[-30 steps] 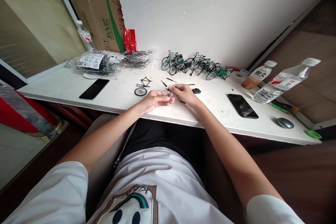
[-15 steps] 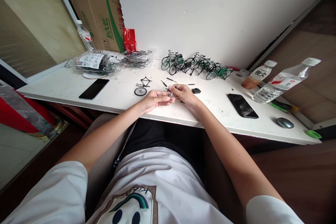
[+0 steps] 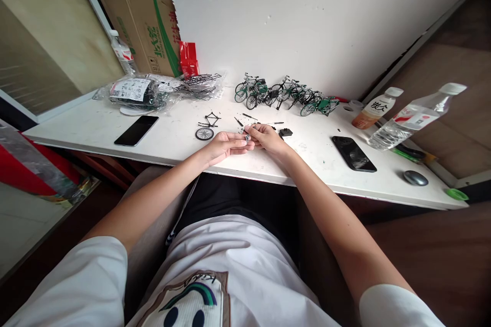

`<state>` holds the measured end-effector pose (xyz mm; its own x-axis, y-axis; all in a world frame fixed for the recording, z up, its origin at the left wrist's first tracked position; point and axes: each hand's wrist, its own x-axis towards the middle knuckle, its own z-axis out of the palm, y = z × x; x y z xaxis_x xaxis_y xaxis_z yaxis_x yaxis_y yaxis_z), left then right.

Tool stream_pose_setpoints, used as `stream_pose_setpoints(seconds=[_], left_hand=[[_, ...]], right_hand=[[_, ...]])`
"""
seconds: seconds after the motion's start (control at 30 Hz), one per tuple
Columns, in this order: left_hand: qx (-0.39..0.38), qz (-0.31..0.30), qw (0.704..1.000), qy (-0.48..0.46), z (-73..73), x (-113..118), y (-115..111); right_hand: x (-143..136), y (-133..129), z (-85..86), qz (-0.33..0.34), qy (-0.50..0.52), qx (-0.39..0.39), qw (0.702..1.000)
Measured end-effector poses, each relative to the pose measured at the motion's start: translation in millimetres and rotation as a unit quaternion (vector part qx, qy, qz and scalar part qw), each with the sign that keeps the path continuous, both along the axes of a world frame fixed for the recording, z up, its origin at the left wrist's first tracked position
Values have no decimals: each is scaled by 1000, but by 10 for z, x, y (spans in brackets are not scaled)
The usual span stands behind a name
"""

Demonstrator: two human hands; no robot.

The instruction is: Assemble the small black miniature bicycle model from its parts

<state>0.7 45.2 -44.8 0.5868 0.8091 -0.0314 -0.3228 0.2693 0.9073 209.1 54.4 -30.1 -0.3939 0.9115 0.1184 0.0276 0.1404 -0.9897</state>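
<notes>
Between my two hands, near the table's front edge, is a small silvery part [image 3: 247,138], too small to name. My left hand [image 3: 230,146] has its fingers pressed together around the left side of it. My right hand [image 3: 265,138] is closed in a pinch at its right side. A black toy bicycle frame [image 3: 209,120] and a spoked wheel [image 3: 204,134] lie left of my hands. Behind the hands are thin dark tools [image 3: 238,121], and a small black block [image 3: 286,133] sits to the right.
Several model bicycles [image 3: 284,93] stand along the wall. Plastic-wrapped parts [image 3: 134,93] lie at the back left, near a phone [image 3: 137,130]. On the right are another phone [image 3: 353,154], a tea bottle [image 3: 378,108], a water bottle [image 3: 416,117] and a mouse [image 3: 416,178].
The view has shifted very slightly. My right fingers have moved a little around the small part; my left hand keeps nearly the same pose.
</notes>
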Motion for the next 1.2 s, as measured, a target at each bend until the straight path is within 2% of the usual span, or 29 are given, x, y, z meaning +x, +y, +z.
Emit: stream_pose_setpoints(seconds=[0.5, 0.8, 1.03, 1.2], left_hand=[[-1, -16, 1000, -7, -17, 1, 32], [0, 64, 997, -38, -9, 13, 70], [18, 110, 993, -33, 108, 27, 35], [65, 152, 986, 2, 185, 15, 15]], right_hand=[[17, -32, 49, -45, -18, -7, 999], [50, 12, 42, -134, -51, 48, 989], [19, 17, 30, -147, -63, 118, 980], [45, -17, 75, -140, -84, 155, 974]])
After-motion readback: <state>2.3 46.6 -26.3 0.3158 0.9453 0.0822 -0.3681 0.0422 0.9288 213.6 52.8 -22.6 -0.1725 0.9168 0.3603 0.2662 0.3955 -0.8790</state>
